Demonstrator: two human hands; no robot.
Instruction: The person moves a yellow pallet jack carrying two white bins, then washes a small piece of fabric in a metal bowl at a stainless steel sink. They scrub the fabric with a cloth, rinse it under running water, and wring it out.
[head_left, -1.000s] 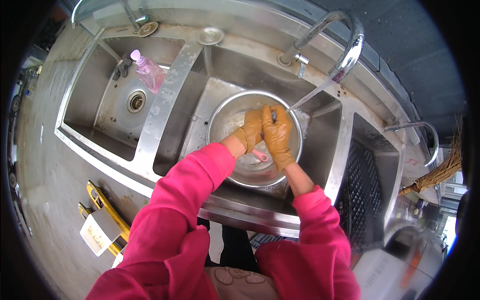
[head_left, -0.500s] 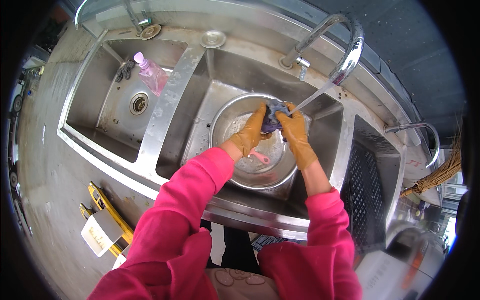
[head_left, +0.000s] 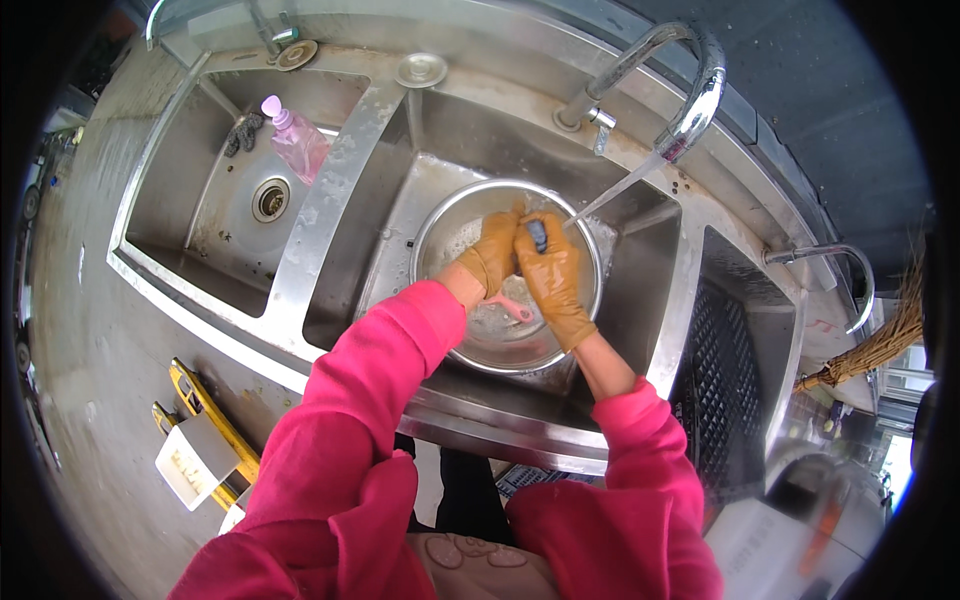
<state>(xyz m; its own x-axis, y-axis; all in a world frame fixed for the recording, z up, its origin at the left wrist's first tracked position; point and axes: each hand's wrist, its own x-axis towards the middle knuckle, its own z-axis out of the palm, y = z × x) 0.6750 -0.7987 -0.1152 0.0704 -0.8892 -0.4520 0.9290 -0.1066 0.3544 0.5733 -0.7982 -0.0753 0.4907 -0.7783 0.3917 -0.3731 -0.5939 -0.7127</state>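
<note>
A dark grey-purple cloth (head_left: 538,236) is bunched up between my two hands, with only a small piece showing. My left hand (head_left: 490,254), in a tan rubber glove, is closed around its left side. Pressed against it, my right hand (head_left: 552,282) in a matching glove squeezes the cloth, which sticks out by the thumb. Both hands are above a round metal basin (head_left: 447,215) holding some water. A pink-handled tool (head_left: 517,309) lies in the basin, its other end hidden under my left hand. Just right of my hands, a stream of water (head_left: 617,190) runs down.
A curved faucet (head_left: 690,130) arches over the middle sink. In the left sink stands a pink pump bottle (head_left: 299,148) near a dark scrubber (head_left: 242,134) and a drain (head_left: 270,200). A black perforated rack (head_left: 722,380) lies in the right sink. A straw broom (head_left: 870,355) leans beyond.
My hands have come together and moved left, out of the falling water. The cloth, more exposed before, is now gathered up and mostly covered by my gloves.
</note>
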